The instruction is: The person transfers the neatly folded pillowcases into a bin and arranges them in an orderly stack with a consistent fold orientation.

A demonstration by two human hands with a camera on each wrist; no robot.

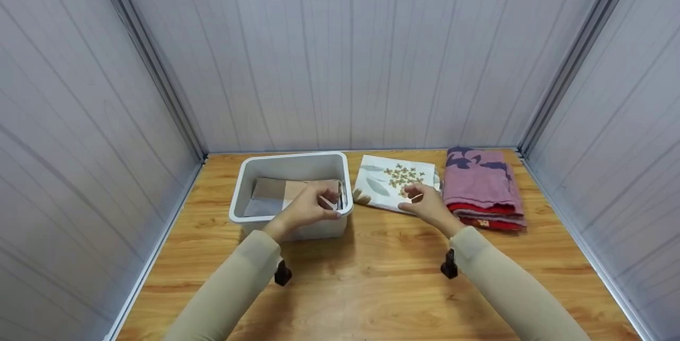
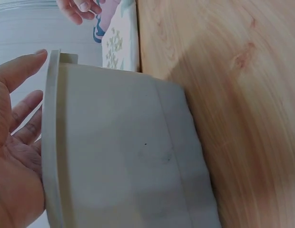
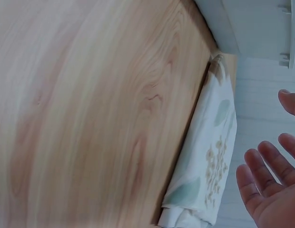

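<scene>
My left hand (image 1: 309, 205) hovers over the front right part of a white plastic bin (image 1: 291, 232), fingers loosely bent and holding nothing. In the left wrist view its thumb and fingers lie along the bin's rim (image 2: 51, 137). Inside the bin lies a folded cloth (image 1: 271, 189) in brown, peach and grey. My right hand (image 1: 429, 207) is above the front right corner of a folded white cloth (image 1: 380, 176) with leaf and yellow flower prints. Its fingers are spread and relaxed with nothing between them, as the right wrist view shows.
A stack of folded purple and red cloths (image 1: 481, 181) lies to the right of the white floral cloth. Everything stands on a wooden table (image 1: 366, 277). Pale panel walls (image 1: 329, 54) close off the back and both sides.
</scene>
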